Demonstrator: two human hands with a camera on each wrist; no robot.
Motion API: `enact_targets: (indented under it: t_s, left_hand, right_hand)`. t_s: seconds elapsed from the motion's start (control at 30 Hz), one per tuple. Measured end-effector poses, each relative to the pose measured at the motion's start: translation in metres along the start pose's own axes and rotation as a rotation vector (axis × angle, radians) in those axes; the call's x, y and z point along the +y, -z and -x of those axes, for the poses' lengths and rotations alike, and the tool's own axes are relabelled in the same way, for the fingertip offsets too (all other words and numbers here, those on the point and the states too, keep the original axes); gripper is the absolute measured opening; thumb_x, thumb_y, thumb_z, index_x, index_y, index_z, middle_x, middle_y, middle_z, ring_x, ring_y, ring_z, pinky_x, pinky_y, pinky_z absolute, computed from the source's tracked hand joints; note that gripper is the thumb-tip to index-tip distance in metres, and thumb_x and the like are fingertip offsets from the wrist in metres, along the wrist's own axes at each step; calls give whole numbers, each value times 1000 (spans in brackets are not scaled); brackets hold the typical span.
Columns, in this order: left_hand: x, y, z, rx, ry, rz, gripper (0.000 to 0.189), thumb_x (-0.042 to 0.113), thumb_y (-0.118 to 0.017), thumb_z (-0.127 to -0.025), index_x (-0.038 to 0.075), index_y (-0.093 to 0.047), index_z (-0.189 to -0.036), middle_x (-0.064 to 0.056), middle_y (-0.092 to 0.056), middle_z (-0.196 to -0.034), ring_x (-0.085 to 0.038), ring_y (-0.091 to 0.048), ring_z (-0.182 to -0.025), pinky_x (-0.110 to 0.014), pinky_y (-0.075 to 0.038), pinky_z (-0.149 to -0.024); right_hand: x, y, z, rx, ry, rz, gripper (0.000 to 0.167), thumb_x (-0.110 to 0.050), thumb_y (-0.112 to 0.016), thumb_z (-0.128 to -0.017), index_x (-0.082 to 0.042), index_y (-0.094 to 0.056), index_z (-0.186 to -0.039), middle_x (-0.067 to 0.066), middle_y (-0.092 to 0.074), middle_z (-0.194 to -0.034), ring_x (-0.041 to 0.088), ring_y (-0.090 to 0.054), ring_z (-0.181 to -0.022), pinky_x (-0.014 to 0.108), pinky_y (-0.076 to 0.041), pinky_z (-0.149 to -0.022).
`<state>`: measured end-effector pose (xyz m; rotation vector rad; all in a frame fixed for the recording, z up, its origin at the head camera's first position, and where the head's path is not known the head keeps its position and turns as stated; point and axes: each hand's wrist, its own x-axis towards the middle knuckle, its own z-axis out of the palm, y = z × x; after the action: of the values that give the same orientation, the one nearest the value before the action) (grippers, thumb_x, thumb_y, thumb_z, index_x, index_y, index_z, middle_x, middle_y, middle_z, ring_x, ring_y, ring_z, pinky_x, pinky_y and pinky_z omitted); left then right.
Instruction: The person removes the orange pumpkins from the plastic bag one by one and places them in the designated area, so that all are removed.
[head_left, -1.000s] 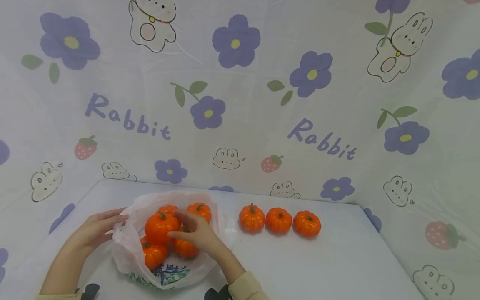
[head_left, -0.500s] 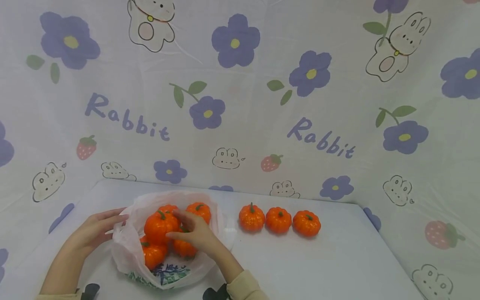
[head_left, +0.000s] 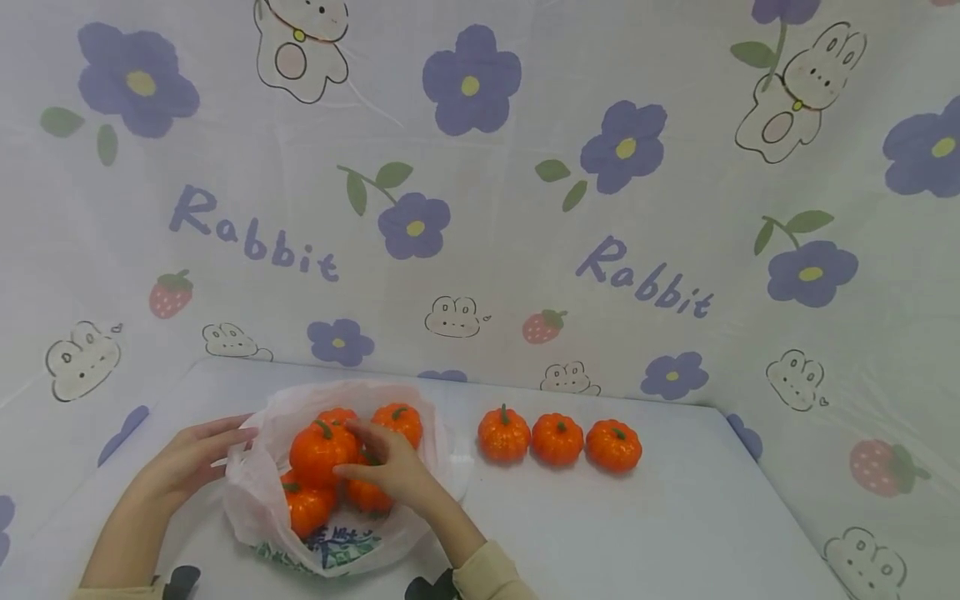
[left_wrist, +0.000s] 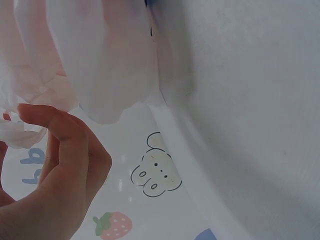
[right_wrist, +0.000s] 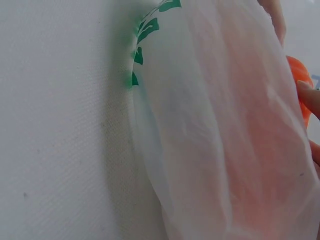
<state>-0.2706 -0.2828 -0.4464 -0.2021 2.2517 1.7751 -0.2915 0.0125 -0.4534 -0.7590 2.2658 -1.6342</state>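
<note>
A thin white plastic bag (head_left: 251, 508) stands mouth-open at the left of the table, with several small orange pumpkins inside. My left hand (head_left: 183, 462) is at the bag's left rim. In the left wrist view its bent fingers (left_wrist: 75, 145) and thumb pinch a fold of the plastic. Inside the mouth, my right hand (head_left: 397, 467) grips a pumpkin (head_left: 318, 457) with a green stem, thumb at its lower right and fingers at its upper right. This pumpkin lies over the others, such as the front left pumpkin (head_left: 307, 512). The right wrist view mostly shows bag plastic (right_wrist: 220, 125).
To the right of the bag, a row of three pumpkins stands on the white table (head_left: 637, 533): a left pumpkin (head_left: 504, 437), a middle pumpkin (head_left: 557, 442) and a right pumpkin (head_left: 613, 446). A printed curtain (head_left: 495, 250) hangs behind the table and along its sides.
</note>
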Motion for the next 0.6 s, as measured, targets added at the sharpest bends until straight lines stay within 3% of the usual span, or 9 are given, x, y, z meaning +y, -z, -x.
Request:
enact_targets:
  t_s: [0.4, 0.6]
  left_hand:
    - [-3, -3, 5, 1, -23, -3, 81, 48, -55, -96, 3, -21, -154, -24, -17, -161, -41, -29, -142, -56, -33, -114]
    - [-5, -5, 8, 11, -31, -4, 79, 47, -55, -96, 3, -24, -154, -23, -20, -161, -37, -37, -138, -55, -36, -114]
  right_hand:
    - [5, 1, 6, 15, -17, -115, 59, -24, -73, -88, -18, -51, -143, -4, -53, -146, 18, -45, -140, 38, -35, -118]
    - [10, 1, 7, 10, 4, -138, 60, -22, -72, -88, -16, -50, -143, -3, -51, -148, 16, -43, -141, 37, -35, -118]
